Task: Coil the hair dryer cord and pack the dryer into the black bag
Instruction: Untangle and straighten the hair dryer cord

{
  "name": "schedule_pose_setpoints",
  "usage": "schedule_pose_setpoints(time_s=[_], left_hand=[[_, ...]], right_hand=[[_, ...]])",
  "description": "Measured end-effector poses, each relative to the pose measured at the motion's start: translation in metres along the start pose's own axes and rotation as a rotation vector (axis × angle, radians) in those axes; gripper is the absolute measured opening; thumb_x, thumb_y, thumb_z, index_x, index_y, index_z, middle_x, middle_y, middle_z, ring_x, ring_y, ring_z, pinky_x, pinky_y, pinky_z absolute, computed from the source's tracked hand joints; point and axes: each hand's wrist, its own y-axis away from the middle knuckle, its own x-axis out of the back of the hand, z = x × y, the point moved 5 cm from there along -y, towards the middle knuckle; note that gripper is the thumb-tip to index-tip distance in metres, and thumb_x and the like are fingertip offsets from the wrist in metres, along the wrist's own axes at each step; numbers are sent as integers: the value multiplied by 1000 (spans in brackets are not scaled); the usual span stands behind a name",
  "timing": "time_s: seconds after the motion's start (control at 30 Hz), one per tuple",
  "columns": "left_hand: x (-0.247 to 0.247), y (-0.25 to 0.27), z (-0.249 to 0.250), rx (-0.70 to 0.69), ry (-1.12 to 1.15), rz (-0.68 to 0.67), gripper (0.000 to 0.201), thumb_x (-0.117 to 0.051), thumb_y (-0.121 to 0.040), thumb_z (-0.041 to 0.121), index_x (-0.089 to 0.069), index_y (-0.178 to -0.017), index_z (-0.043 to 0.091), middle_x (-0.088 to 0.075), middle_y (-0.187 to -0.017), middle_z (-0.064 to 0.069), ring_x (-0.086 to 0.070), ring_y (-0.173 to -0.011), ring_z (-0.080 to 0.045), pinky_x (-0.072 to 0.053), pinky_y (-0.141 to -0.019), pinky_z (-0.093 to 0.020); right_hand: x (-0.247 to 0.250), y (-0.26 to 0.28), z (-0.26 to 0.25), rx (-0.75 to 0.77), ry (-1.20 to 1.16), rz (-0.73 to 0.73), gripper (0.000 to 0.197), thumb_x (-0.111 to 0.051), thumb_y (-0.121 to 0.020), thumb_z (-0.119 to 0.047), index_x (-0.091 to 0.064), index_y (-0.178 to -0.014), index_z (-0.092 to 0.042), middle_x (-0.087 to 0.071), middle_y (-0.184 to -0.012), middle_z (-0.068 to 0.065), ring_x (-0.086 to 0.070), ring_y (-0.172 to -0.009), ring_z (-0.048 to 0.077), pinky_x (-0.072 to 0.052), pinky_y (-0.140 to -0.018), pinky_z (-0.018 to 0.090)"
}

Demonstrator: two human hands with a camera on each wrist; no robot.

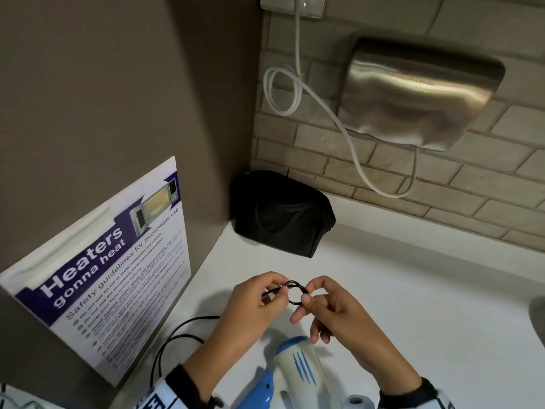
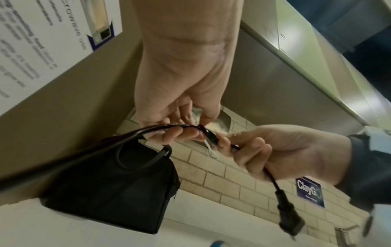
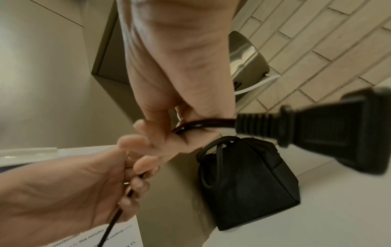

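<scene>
Over the white counter [image 1: 413,305] both hands hold a small loop of the black cord [image 1: 295,290]. My left hand [image 1: 278,292] pinches the loop's left side, and the cord [image 2: 148,130] runs out under its fingers. My right hand [image 1: 308,295] pinches the loop's right side, and the black plug [image 2: 289,215] dangles below it, seen close in the right wrist view [image 3: 338,130]. The blue and white hair dryer [image 1: 295,370] lies on the counter under my wrists. The black bag [image 1: 280,214] stands in the far corner, beyond the hands, and looks closed.
A slack length of cord [image 1: 177,338] curves over the counter at the left. A microwave safety poster [image 1: 112,276] hangs on the left wall. A steel hand dryer [image 1: 418,93] with a white cable [image 1: 339,119] hangs on the brick wall behind.
</scene>
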Motion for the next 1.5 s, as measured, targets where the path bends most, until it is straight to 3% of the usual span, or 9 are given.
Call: schedule_pose_setpoints(time_s=[0.17,0.33,0.5,0.67,0.83,1.03,1.17,1.27,1.5], left_hand=[[0,2,2,45,111,91,11,-57,-88,8,-66,-85,13,-73,-72,1,-63,-54,-6,-50,-57,-16],[0,1,-6,145,204,142,15,-51,-90,4,-57,-83,16,-69,-71,-9,-63,-49,-15,-57,-59,-40],[3,2,5,-78,-76,-106,39,-46,-92,1,-64,-106,33,-66,-94,2,-64,-57,-13,-45,-53,-14],[6,0,12,-81,-152,-130,26,-49,-96,9,-68,-102,25,-66,-91,-1,-67,-64,-20,-54,-56,-28],[9,-2,9,16,-141,-85,12,-48,-98,23,-59,-96,19,-66,-87,0,-68,-54,-17,-59,-55,-29],[14,1,-5,215,122,61,11,-43,-97,9,-52,-92,13,-69,-70,-8,-67,-44,-29,-57,-48,-44],[11,1,1,75,29,-165,26,-47,-94,8,-56,-100,31,-67,-93,1,-65,-48,-22,-54,-46,-30],[5,2,5,5,-94,-267,19,-51,-95,16,-65,-90,27,-63,-90,7,-61,-47,-19,-50,-45,-24],[9,4,0,157,17,-95,21,-46,-98,20,-60,-84,13,-72,-75,-2,-56,-35,-19,-39,-37,-21]], right_hand=[[-7,3,-2,-14,-77,-87,27,-54,-94,-29,-47,-99,-4,-75,-87,12,-57,-50,20,-42,-50,22],[-17,3,-4,14,-193,-203,13,-55,-94,-19,-46,-98,-10,-72,-90,15,-56,-54,21,-44,-54,23],[-10,2,2,12,-249,-197,3,-60,-91,-16,-57,-92,-15,-69,-85,17,-48,-48,18,-36,-49,22],[0,4,5,20,-272,-188,6,-63,-87,-18,-61,-92,-17,-70,-87,16,-54,-55,19,-41,-55,23],[2,6,6,48,-215,-219,10,-59,-91,-10,-52,-97,-7,-71,-96,18,-62,-67,22,-47,-69,24],[-1,11,6,-12,-155,-329,14,-56,-94,-16,-49,-105,-13,-69,-108,19,-66,-80,24,-49,-71,27],[0,11,7,-41,-160,-335,8,-51,-97,-14,-44,-100,-12,-70,-102,21,-50,-56,19,-33,-48,22],[5,8,9,-49,-225,-265,7,-53,-95,-11,-47,-93,-10,-70,-94,23,-35,-47,13,-25,-43,19],[7,9,13,-81,-343,-217,13,-60,-87,-22,-53,-96,-15,-69,-109,20,-55,-64,16,-42,-56,21]])
